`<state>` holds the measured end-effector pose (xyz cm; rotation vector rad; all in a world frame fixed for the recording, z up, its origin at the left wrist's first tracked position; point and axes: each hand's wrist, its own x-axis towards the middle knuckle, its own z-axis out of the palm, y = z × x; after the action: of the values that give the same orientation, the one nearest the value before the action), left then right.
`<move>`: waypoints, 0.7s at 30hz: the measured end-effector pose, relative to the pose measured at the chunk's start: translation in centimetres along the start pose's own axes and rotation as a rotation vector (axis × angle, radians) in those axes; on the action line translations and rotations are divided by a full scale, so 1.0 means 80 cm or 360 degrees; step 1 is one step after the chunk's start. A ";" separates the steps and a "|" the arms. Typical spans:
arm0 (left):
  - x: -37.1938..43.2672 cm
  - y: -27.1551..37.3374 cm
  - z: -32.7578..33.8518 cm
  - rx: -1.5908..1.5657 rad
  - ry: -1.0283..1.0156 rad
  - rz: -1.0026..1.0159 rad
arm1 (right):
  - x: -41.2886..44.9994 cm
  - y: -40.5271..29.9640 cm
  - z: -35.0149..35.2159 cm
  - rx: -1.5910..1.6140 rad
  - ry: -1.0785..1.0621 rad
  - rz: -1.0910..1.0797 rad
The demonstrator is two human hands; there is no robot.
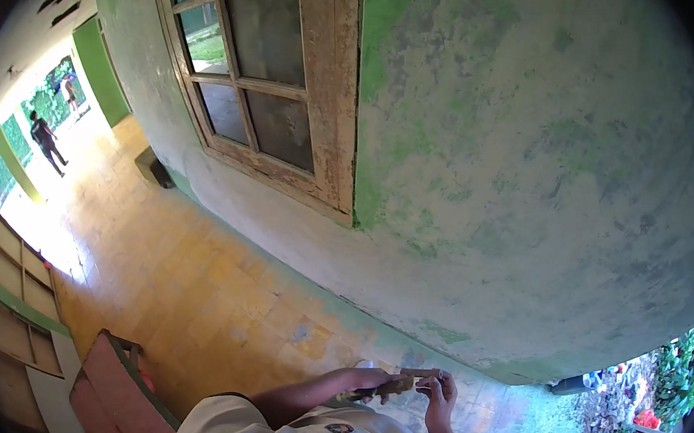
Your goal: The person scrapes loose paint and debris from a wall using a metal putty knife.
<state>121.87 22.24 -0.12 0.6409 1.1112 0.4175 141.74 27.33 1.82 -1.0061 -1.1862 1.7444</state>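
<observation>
At the bottom of the head view my left hand point(372, 380) is closed around a yellowish-brown, elongated object point(395, 386), whose exact kind cannot be told. Just right of it, my right hand point(440, 392) has its fingers bent on the end of a thin brown stick-like piece point(421, 373). This piece lies above the yellowish object, near its end. Both hands are close together in front of the pale shirt point(342, 430) and above the tiled floor. The fingers partly hide what they hold.
A peeling green and grey wall point(505, 170) with a wooden-framed window point(271, 80) rises ahead. A pink bench or table point(120, 401) stands lower left. A dark box point(153, 167) sits by the wall. Two people point(48, 142) are far off at upper left. Plants point(675, 373) grow at lower right.
</observation>
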 end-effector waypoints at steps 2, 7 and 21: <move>-0.012 -0.006 0.014 -0.0130 0.0018 0.0039 | -0.018 0.016 0.015 0.0052 0.0024 -0.0027; -0.016 -0.054 0.010 -0.0644 0.0188 0.0285 | -0.049 0.040 0.050 0.0042 -0.0156 0.0074; -0.153 -0.116 -0.119 -0.1748 0.0701 0.0942 | -0.015 0.050 0.242 -0.1196 -0.0913 -0.0599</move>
<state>108.24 10.34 -0.64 -0.1443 0.8905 1.5938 123.90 18.77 3.11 -0.5997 -2.3374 1.3174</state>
